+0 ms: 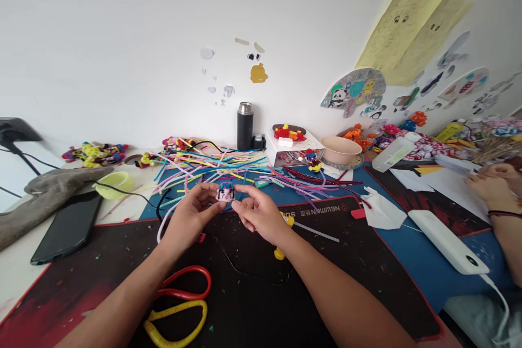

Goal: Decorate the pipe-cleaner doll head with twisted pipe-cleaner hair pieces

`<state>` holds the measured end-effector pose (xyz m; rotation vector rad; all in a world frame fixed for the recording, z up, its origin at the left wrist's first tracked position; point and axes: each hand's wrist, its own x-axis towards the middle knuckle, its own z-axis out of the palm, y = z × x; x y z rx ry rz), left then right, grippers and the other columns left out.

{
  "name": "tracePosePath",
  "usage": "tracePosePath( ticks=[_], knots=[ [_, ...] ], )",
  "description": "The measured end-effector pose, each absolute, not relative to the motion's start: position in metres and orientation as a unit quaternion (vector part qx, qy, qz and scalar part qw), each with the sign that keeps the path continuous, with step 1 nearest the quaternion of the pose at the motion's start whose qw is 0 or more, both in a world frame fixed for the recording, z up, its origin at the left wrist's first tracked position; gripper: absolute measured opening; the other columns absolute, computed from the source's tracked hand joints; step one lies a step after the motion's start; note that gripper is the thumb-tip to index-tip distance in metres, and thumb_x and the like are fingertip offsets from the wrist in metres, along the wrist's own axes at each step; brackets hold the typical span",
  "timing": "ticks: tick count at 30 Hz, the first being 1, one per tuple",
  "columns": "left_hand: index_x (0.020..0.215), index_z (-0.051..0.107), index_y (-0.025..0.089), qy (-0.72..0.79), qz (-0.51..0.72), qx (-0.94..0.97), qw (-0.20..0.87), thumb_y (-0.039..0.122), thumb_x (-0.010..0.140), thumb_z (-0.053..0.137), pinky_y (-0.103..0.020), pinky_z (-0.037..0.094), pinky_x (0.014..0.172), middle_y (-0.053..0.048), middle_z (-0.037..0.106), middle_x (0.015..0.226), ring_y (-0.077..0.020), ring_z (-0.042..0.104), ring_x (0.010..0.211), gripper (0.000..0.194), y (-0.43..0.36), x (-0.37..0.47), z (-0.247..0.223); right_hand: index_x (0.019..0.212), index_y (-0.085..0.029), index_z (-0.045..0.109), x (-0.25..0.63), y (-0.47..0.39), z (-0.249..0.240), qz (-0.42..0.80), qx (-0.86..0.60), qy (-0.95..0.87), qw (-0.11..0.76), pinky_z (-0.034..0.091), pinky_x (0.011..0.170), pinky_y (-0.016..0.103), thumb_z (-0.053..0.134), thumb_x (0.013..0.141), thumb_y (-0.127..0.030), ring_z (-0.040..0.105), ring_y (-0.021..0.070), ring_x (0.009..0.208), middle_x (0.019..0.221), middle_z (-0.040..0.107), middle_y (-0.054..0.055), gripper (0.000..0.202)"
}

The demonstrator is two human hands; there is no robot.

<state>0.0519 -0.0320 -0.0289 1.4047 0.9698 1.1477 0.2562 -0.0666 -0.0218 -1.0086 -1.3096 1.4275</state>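
Note:
Between my two hands is a small white painted face (225,192) with dark markings and a blue and red top. My left hand (199,207) pinches its left edge between thumb and fingers. From the other side, the thumb and forefinger of my right hand (256,211) grip the right edge. A yellow tool (279,253), perhaps a glue gun, lies partly hidden under my right wrist, and a translucent stick (317,231) extends near it. Below my left forearm lie scissor-like handles, one red (209,281) and one yellow (203,317); their blades are out of sight.
Colourful pipe cleaners (216,166) spread behind my hands. A black thermos (245,128), a white box (281,155) and a beige bowl (341,151) stand by the wall. A phone (69,228) lies left; a white power bank (448,241) and another person's hands (491,182) are right.

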Motion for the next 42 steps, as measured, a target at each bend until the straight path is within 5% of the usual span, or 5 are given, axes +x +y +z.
tracePosePath(
  ticks=[42],
  knots=[
    [0.109, 0.067, 0.023, 0.401, 0.485, 0.562, 0.537, 0.049, 0.074, 0.096, -0.039, 0.061, 0.086, -0.003, 0.078, 0.096, -0.0241, 0.074, 0.092, 0.052, -0.0346, 0.0556, -0.0215, 0.150, -0.019, 0.056, 0.2566, -0.0709, -0.0152, 0.585, -0.407, -0.539, 0.449, 0.033, 0.046, 0.024, 0.077, 0.094, -0.055, 0.044, 0.0087, 0.044, 0.063, 0.057, -0.010, 0.070]
  ],
)
